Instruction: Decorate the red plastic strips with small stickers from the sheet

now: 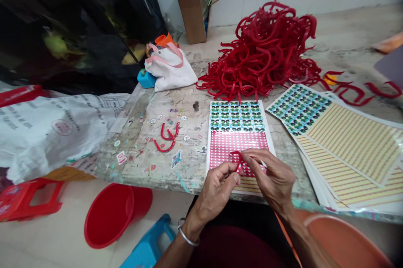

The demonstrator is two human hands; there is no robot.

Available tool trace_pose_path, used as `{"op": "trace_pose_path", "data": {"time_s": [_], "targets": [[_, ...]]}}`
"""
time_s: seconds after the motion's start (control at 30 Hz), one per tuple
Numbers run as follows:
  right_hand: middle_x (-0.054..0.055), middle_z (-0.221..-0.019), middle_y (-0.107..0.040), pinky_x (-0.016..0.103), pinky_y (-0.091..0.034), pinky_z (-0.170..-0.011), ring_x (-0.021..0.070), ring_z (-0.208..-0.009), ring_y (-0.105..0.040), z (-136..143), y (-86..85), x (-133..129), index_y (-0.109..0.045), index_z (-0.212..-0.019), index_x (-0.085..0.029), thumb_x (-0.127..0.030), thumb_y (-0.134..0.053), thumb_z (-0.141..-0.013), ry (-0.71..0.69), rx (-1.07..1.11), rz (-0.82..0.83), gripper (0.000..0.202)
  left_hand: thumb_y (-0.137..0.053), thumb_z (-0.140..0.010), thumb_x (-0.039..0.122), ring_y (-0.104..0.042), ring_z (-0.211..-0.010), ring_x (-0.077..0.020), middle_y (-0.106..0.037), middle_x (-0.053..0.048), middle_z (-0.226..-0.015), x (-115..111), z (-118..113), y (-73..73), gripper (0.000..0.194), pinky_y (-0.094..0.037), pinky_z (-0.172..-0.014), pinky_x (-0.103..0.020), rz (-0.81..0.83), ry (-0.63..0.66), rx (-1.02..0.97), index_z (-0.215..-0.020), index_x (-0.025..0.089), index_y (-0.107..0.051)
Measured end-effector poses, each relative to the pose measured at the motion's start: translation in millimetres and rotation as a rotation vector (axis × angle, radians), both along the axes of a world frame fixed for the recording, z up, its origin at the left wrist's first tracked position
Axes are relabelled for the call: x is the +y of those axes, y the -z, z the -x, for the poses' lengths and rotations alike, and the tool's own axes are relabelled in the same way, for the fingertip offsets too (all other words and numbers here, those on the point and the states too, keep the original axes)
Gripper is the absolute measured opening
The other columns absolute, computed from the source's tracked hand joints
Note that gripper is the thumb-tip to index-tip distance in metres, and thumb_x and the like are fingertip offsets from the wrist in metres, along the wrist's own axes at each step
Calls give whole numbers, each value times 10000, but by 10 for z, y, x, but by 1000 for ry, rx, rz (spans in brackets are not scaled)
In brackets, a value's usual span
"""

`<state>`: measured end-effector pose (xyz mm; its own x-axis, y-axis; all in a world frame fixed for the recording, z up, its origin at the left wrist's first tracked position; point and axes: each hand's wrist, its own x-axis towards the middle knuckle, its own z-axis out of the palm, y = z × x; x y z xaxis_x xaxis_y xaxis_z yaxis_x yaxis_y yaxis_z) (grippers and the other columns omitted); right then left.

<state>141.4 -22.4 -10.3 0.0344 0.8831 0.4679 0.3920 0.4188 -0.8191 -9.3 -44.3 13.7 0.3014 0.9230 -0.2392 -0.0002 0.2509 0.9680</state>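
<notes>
1. Red curved strip (239,162): held over sticker sheet (236,142), bend toward R, open side L; long axis approx. near-far.
2. Glossy, thin, deep red, like those in the pile (267,49) beyond.
3. L hand (217,188): nearly closed, thumb + fingers pinching its near end.
4. R hand (272,175): fingertips pinched at its R side, prob. gripping it too; view's blurry.

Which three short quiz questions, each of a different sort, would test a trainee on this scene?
1. What is at the fingertips of the left hand?
A) a spoon
B) a red curved piece
C) scissors

2. True or false: the left wrist wears a silver bangle.

3. Fill in the colour: the white bag on the tabletop has ____ handles.

Key: 1 B; 2 true; 3 pink.
</notes>
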Motion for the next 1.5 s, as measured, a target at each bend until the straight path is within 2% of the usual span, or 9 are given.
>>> {"op": "trace_pose_path", "data": {"time_s": [0.4, 0.57, 0.83, 1.03, 1.23, 1.3, 1.4, 1.43, 1.5], "targets": [[30, -870, -681, 345, -496, -719, 195, -817, -628, -4, -40, -57, -663, -919, -249, -60, -610, -748, 0, -28, -79, 260, -521, -828, 271, -447, -670, -114, -519, -7, -712, 25, -26, 40, 147, -362, -641, -218, 39, -42, -56, -828, 139, -585], [34, -807, -676, 306, -497, -647, 176, -745, -630, 35, -8, 62, -668, -778, -218, -138, -602, -786, 7, 105, 91, 104, -508, -841, 265, -444, -673, -110, -512, -3, -713, 4, -10, 23, 144, -360, -644, -217, 12, -37, -44, -841, 144, -588], [49, -851, -697, 293, -527, -673, 192, -795, -654, 42, 76, 104, -653, -712, -195, -238, -601, -796, -100, 255, 286, 108, -522, -834, 279, -444, -660, -111, -513, -7, -708, -28, 6, 103, 167, -362, -625, -219, 35, -38, -76, -877, 142, -608], [46, -840, -687, 301, -530, -669, 180, -774, -647, 73, 50, 49, -664, -769, -207, -145, -603, -780, -86, 154, 136, 88, -520, -841, 271, -499, -697, -119, -563, -25, -770, 4, -23, 74, 179, -402, -700, -246, 39, -33, -179, -944, 141, -586], [68, -919, -686, 354, -531, -775, 206, -897, -633, 102, 0, 15, -683, -854, -217, -98, -592, -772, -135, 54, 33, 170, -486, -862, 260, -491, -640, -107, -551, -18, -707, 92, -45, 24, 186, -411, -641, -228, -12, -70, -125, -881, 118, -605], [82, -1029, -662, 367, -534, -802, 218, -974, -610, 104, 11, 19, -666, -960, -226, -132, -611, -767, -125, 103, 113, 222, -481, -865, 250, -492, -641, -105, -545, -15, -704, 83, -40, 31, 181, -414, -640, -226, -31, -79, -94, -900, 115, -596], [103, -1217, -564, 367, -549, -800, 229, -1104, -540, 76, 54, 44, -432, -1290, -261, -203, -660, -741, -157, 290, 360, 598, -471, -872, 243, -494, -652, -105, -543, -13, -707, 44, -27, 43, 176, -416, -651, -228, -58, -69, -64, -916, 115, -584], [109, -1256, -532, 362, -553, -795, 233, -1140, -513, 59, 68, 57, -359, -1335, -265, -227, -674, -731, -195, 355, 440, 682, -467, -874, 242, -494, -657, -106, -545, -13, -711, 29, -21, 44, 175, -417, -657, -230, -69, -62, -54, -919, 117, -580], [111, -1308, -484, 357, -543, -816, 243, -1193, -464, 20, 78, 89, -351, -1336, -262, -260, -687, -720, -313, 449, 550, 701, -462, -877, 240, -501, -673, -111, -552, -16, -724, 3, -10, 42, 174, -420, -668, -236, -91, -41, -37, -936, 121, -574]]}}
